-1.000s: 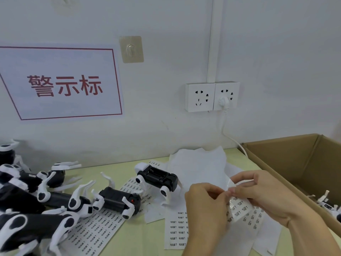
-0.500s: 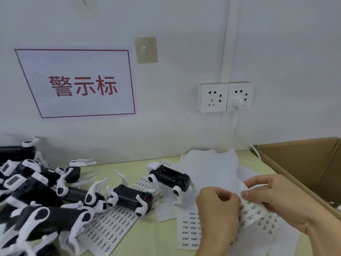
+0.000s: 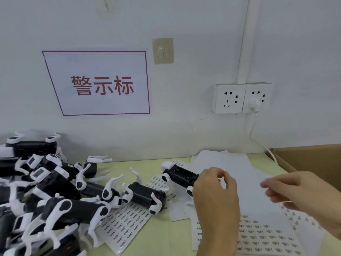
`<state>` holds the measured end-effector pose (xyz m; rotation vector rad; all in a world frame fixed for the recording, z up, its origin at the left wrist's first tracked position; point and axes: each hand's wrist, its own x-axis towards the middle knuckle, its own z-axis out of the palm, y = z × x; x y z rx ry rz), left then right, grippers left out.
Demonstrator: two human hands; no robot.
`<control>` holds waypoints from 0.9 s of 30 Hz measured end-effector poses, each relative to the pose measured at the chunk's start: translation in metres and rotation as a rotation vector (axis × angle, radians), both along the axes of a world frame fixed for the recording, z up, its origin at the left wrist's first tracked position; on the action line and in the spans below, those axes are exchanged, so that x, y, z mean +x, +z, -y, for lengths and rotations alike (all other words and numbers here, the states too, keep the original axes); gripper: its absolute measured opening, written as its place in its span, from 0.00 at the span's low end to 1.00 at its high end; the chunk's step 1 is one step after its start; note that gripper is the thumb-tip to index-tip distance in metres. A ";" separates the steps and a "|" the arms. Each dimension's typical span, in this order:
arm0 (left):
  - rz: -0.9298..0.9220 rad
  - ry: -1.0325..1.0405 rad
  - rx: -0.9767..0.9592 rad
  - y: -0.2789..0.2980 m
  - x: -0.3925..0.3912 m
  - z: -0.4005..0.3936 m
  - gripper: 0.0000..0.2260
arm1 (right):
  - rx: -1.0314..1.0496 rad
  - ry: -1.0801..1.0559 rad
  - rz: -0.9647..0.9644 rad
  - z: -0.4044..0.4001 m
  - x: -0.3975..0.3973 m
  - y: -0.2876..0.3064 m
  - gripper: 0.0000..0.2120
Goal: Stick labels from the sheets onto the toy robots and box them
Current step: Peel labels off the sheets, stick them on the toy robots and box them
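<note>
Two hands are working above the tabletop (image 3: 162, 235): the left hand (image 3: 215, 196), its grip pinched as if holding a label too small to confirm, is nearing the toy robot (image 3: 180, 175) just to its left, lying crosswise, while the right hand (image 3: 302, 193), blurred, grip unclear, is hovering over the label sheet (image 3: 265, 235).

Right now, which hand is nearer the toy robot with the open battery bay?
Left. The left hand is right at the toy robot, at its right end. The right hand is well off to the right, above the label sheet.
</note>
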<state>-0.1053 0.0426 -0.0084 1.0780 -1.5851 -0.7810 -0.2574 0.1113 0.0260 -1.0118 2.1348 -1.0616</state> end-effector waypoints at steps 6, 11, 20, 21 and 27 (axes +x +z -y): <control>0.265 0.158 -0.415 0.000 0.009 0.012 0.10 | -0.191 0.187 0.183 0.029 0.053 0.012 0.13; 0.365 0.210 -0.497 -0.001 0.013 0.018 0.11 | -0.233 0.134 0.195 0.039 0.060 0.005 0.14; 0.436 0.214 -0.549 -0.008 0.018 0.025 0.12 | -0.255 0.119 0.245 0.041 0.061 0.005 0.12; 0.431 0.210 -0.562 -0.008 0.018 0.025 0.11 | -0.256 0.116 0.248 0.041 0.061 0.005 0.12; 0.405 0.176 -0.640 -0.015 0.013 0.026 0.10 | -0.278 0.081 0.262 0.043 0.058 0.002 0.12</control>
